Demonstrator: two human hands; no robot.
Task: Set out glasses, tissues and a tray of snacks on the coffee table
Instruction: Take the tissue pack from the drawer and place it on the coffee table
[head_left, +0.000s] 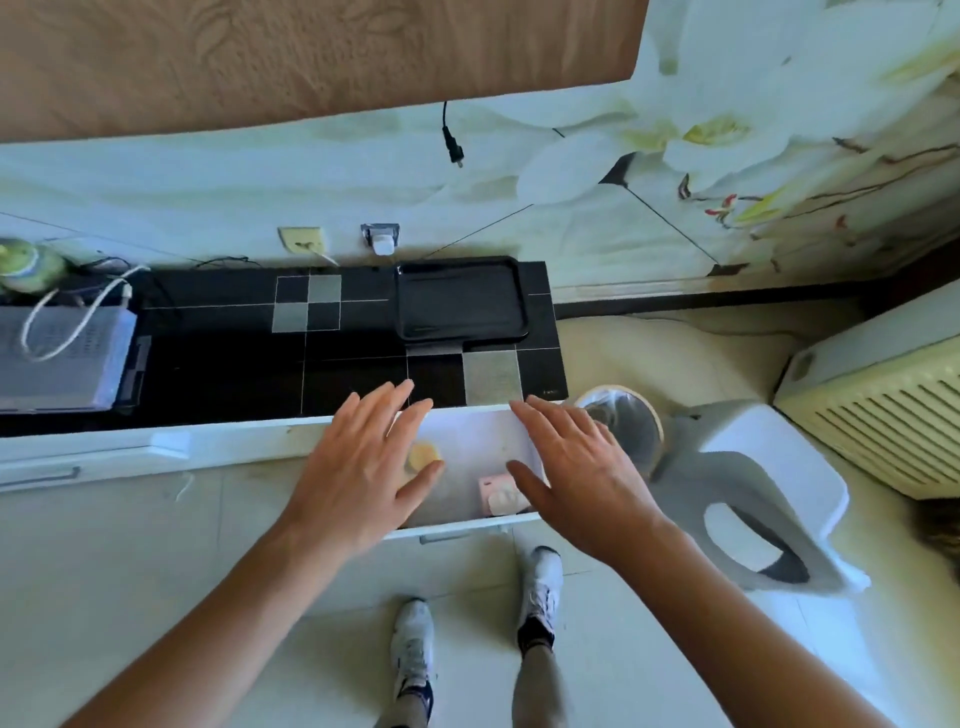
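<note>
An empty black tray (461, 301) lies on the black tiled top of a low cabinet (234, 358), near the wall. Below it a white drawer (467, 525) stands pulled out. Inside the drawer lie a yellow round snack (422, 455) and a pink packet (500, 497). My left hand (358, 467) hovers over the drawer's left side, fingers spread, holding nothing. My right hand (576, 473) hovers over the drawer's right side, also spread and empty. Both hands hide part of the drawer's inside.
A grey box with a white cable (57, 353) sits on the cabinet's left end beside a green jar (26, 265). A waste bin (626, 426) and a white stool (769, 499) stand right of the drawer. A radiator (883, 410) lines the right wall. My feet (415, 654) stand on pale floor.
</note>
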